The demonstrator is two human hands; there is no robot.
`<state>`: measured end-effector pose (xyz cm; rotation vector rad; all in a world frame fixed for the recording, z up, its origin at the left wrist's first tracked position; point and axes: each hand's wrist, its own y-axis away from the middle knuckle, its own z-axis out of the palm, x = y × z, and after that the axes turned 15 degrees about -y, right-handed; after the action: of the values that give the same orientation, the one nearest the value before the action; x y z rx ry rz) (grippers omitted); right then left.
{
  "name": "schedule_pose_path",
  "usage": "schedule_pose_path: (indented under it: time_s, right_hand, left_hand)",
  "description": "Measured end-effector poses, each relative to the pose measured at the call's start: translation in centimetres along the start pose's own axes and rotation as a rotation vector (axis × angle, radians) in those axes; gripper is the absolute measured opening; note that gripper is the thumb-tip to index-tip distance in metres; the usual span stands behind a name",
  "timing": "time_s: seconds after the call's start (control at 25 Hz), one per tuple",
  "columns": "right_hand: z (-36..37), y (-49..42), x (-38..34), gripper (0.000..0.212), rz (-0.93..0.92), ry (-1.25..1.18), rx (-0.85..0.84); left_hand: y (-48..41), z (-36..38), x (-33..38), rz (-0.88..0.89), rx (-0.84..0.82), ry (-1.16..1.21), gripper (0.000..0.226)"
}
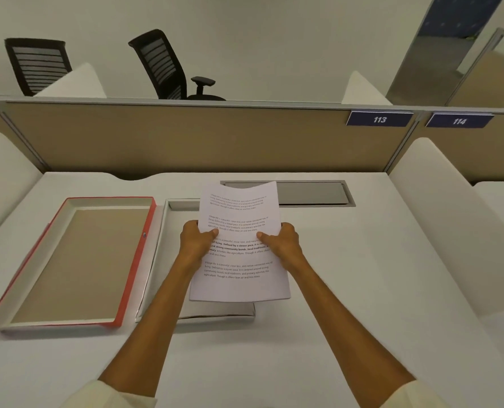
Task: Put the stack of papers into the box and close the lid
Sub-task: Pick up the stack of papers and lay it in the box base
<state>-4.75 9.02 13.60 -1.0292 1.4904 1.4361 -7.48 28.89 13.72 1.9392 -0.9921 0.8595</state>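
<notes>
White cubicle desk (348,260), tan partition (186,136), two black chairs (162,63) beyond.

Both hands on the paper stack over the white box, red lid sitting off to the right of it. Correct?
Not quite: the red lid lies to the left of the white box, not the right, upside down on the desk. The rest holds in the head view: the left hand and right hand both have a grip on the paper stack, held above the box.
</notes>
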Motion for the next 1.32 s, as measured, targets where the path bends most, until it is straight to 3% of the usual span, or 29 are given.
schedule_pose_path:
  time_s: [0.24, 0.4, 0.56, 0.88, 1.04, 1.32]
  right_hand:
    - [5.8, -0.6, 1.6, 0.040, 0.062, 0.040, -0.045]
    - [8.4, -1.7, 2.3, 0.009, 0.106, 0.096, -0.043]
    - [10.1, -2.6, 2.5, 0.029, 0.154, 0.169, -0.047]
    - [11.4, -3.9, 5.0, 0.003, 0.172, 0.253, -0.031]
    - [12.0, -4.5, 5.6, 0.019, 0.194, 0.283, -0.029]
    - [12.6, -5.4, 6.2, 0.018, 0.180, 0.302, -0.027]
  left_hand:
    - [-2.6, -3.6, -3.7, -0.045, 0.016, 0.009, 0.022]
    - [-4.2, -4.7, -5.5, -0.049, 0.020, 0.011, 0.026]
    - [-5.6, -4.9, -6.9, -0.070, 0.005, -0.002, 0.029]
    - [-7.3, -3.9, -9.2, -0.096, 0.006, -0.023, 0.026]
    - [-8.2, -3.8, -9.8, -0.111, 0.012, -0.030, 0.027]
    - [-9.5, -3.7, -10.9, -0.130, 0.005, -0.034, 0.025]
